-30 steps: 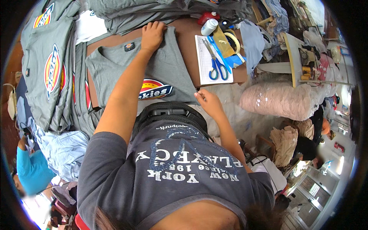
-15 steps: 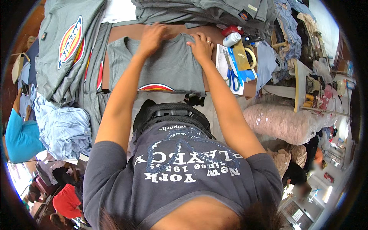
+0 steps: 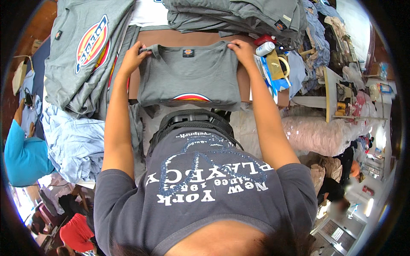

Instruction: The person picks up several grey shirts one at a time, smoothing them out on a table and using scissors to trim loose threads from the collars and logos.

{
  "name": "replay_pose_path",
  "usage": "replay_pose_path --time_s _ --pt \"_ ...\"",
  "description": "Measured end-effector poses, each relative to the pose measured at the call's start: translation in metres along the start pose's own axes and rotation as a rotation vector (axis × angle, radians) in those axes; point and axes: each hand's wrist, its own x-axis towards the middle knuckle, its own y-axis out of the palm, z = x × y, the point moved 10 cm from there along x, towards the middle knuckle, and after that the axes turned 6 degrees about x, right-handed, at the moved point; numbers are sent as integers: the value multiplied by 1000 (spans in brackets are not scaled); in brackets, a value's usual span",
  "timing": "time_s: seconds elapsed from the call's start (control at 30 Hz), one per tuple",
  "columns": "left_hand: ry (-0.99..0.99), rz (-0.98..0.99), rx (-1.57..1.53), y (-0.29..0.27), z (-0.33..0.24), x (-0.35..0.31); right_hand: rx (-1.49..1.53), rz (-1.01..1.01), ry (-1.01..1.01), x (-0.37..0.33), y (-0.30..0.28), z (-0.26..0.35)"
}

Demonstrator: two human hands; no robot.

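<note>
A folded grey T-shirt (image 3: 188,77) lies in front of me, its neckline with a small dark label toward the far side. Part of a red, yellow and white print shows at its near edge. My left hand (image 3: 135,59) pinches the shirt's far left shoulder corner between thumb and fingers. On the opposite side, my right hand (image 3: 242,52) grips the far right shoulder corner. The shirt rests over the brown tabletop (image 3: 188,37), and its near edge reaches the table's front edge.
Grey shirts with a large print (image 3: 92,47) are heaped on the left, a folded grey stack (image 3: 226,17) at the back. Right of the shirt lie a white bottle (image 3: 265,48), a tape roll (image 3: 285,68) and scissors, partly hidden. Pale blue cloth (image 3: 74,141) and a person in blue (image 3: 27,149) are at left.
My left hand has moved from the neckline to the left shoulder corner, and my right hand now pinches the right one. The neckline has opened flat, its label now showing.
</note>
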Motion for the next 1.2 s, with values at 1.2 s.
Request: replay_pose_path --time_s 1.2 --pt "162 -75 -28 -70 -58 -11 6 -61 -30 -26 -78 94"
